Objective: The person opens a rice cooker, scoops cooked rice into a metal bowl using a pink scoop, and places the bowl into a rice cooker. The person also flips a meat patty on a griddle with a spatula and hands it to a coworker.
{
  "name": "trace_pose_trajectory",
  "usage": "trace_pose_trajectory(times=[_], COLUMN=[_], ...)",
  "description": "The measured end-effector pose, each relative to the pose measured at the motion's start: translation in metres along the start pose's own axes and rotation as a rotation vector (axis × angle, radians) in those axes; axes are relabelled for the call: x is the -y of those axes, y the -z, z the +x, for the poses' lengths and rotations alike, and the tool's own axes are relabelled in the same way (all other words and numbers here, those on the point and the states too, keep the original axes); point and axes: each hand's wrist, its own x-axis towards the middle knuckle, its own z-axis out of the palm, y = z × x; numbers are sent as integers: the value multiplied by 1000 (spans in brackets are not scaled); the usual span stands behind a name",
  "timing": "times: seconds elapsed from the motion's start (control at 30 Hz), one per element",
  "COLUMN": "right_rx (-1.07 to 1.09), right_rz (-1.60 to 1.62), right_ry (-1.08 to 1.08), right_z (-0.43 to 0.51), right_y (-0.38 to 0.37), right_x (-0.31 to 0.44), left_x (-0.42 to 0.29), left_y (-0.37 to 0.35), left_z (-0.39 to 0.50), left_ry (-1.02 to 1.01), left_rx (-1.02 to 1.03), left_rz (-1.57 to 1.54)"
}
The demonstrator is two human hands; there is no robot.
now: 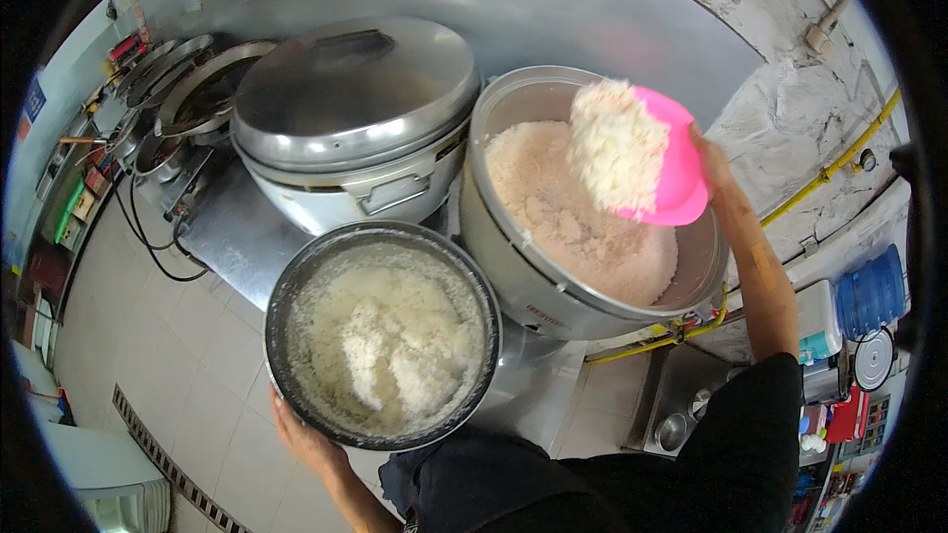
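My left hand point(307, 433) grips the lower left rim of a dark round pot point(275, 318), which holds cooked white rice point(400, 344) heaped toward its near side. In my right hand point(709, 155) is a bright pink plastic scoop point(678, 185), loaded with white rice point(618, 148). The scoop is held above a large metal rice cooker point(511, 259) without its lid. Pinkish-white rice point(585, 237) fills much of that cooker, with a broken, lumpy patch in the middle. Part of the rice there is hidden behind the scoop.
A second large cooker point(296, 200) with a domed metal lid point(355, 89) stands behind the pot on a steel table point(244, 237). Several woks point(204, 100) are at the far left. A yellow gas pipe point(837, 170) runs along the right wall. Metal bowls point(671, 431) lie lower right.
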Motion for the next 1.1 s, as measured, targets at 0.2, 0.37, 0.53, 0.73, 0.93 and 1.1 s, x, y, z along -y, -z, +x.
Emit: trace_pose_trajectory(times=[0.2, 0.37, 0.53, 0.73, 0.93, 1.1], right_rx=[77, -5, 162, 443, 553, 117], right_rz=[-219, -760, -825, -848, -821, -544], right_ry=[298, 638, 1005, 936, 1034, 685], right_z=[-109, -226, -276, -319, -323, -278], right_y=[-102, -246, -312, -306, -330, -246], right_x=[89, 49, 4, -37, -103, -8], left_x=[0, -4, -6, -3, -10, -24], left_y=[17, 16, 12, 19, 21, 20], left_z=[54, 69, 70, 69, 70, 53], left_ry=[41, 21, -254, -298, -27, 130], left_rx=[65, 267, 273, 308, 351, 324], left_rz=[333, 363, 656, 647, 566, 93])
